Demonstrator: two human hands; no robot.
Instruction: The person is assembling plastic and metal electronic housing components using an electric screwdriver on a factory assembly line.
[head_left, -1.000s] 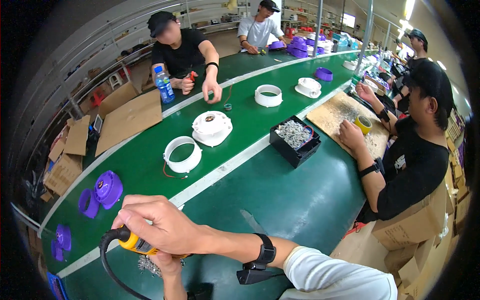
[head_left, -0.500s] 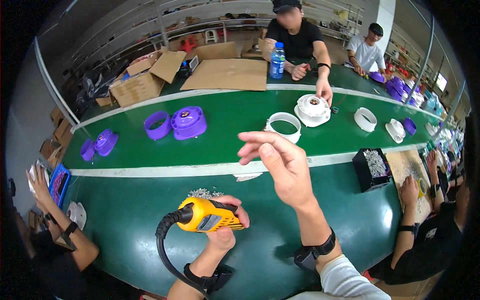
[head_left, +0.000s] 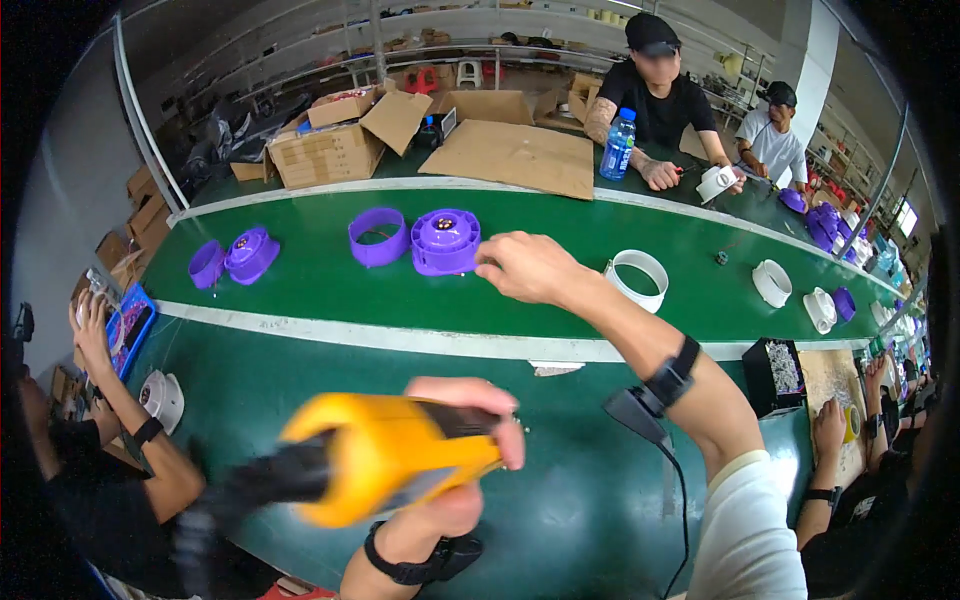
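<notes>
My left hand [head_left: 460, 440] is wrapped around a yellow corded power tool [head_left: 390, 455] with a black grip. The tool is blurred, so its exact kind does not show, and its black cord hangs off to the left. My right hand [head_left: 530, 268] reaches over the green belt, fingers bent together at the right edge of a round purple plastic housing [head_left: 446, 242]. Part of that contact is hidden by the hand itself. Just left of the housing stands a purple ring [head_left: 379, 238].
Another purple ring [head_left: 207, 265] and housing [head_left: 252, 255] lie farther left on the belt. White rings [head_left: 637, 280] sit to the right. A black box of small metal parts [head_left: 775, 375] stands at the right. Across the belt a person holds a white housing [head_left: 716, 184] beside a bottle [head_left: 618, 145].
My right hand has moved from above the near table edge to the purple housing. The yellow tool has swung nearer. The person opposite has lifted the white housing off the belt.
</notes>
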